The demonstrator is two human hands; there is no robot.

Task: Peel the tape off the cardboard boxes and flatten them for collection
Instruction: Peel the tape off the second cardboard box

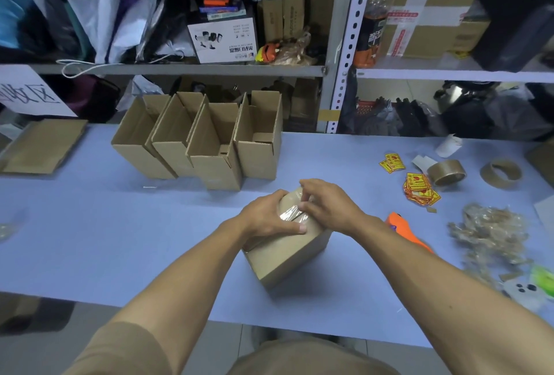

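A small sealed cardboard box [287,250] sits on the blue surface [120,239] directly in front of the person, and both hands are on its top end. The left hand [269,218] wraps over that end, fingers curled round the far edge and thumb pressed on the near face, bracing the box. The right hand [326,205] lies just beside it, fingertips pinched on a strip of clear tape [295,214] that crinkles and lifts along the seam between the two hands. The box is tilted, its long axis running from its raised top end down towards the person and slightly rightwards, so the taped seam lies right under the right hand's fingertips; that hand is the one placed to pull, probably away from the bracing left hand. Beyond the box stands a row of four open boxes [201,141], apparently already stripped but not yet flattened. To the right of the box lie an orange cutter [410,233] and a heap of crumpled tape [491,233].
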